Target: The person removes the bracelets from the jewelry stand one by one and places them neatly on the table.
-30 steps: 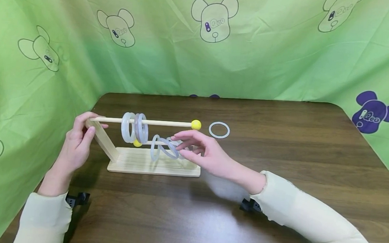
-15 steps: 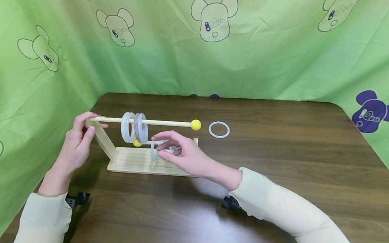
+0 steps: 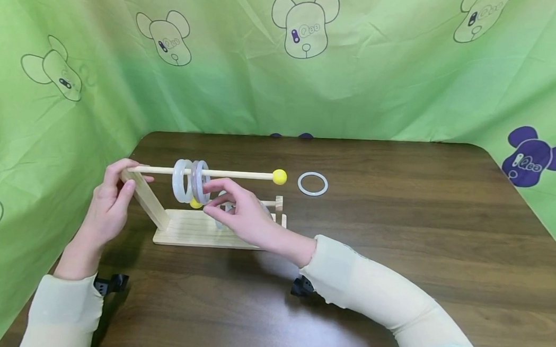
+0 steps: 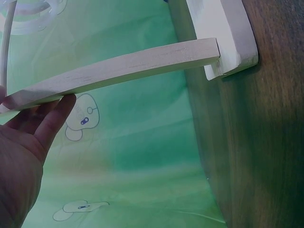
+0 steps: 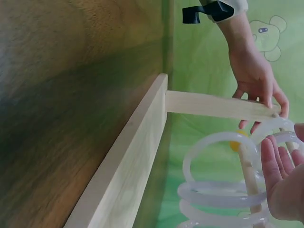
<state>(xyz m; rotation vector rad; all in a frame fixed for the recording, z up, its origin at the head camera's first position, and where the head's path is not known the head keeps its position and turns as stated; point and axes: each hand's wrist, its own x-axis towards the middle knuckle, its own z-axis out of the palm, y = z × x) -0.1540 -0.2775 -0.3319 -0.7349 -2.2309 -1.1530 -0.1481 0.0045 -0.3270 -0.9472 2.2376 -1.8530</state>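
My left hand (image 3: 109,205) grips the top of the slanted wooden post (image 3: 148,200) of a ring stand, fingers behind it and thumb in front. Several translucent rings (image 3: 182,181) hang on the stand's upper rod (image 3: 239,175), which ends in a yellow ball (image 3: 280,177). My right hand (image 3: 239,211) is at the rightmost of these rings, thumb and index finger apart at its edge. In the right wrist view, more pale rings (image 5: 216,194) hang on the lower rod (image 5: 248,173) beside the right hand (image 5: 287,190); in the head view that hand partly hides them.
One loose ring (image 3: 313,184) lies flat on the brown wooden table (image 3: 400,213), right of the yellow ball. The stand's flat base (image 3: 183,231) rests on the table. A short post (image 3: 278,208) holds the lower rod's right end. Green printed cloth (image 3: 235,86) surrounds the table.
My right hand has moved left, from the lower rod's rings past them to the rings on the upper rod. My left hand has kept its place on the post.
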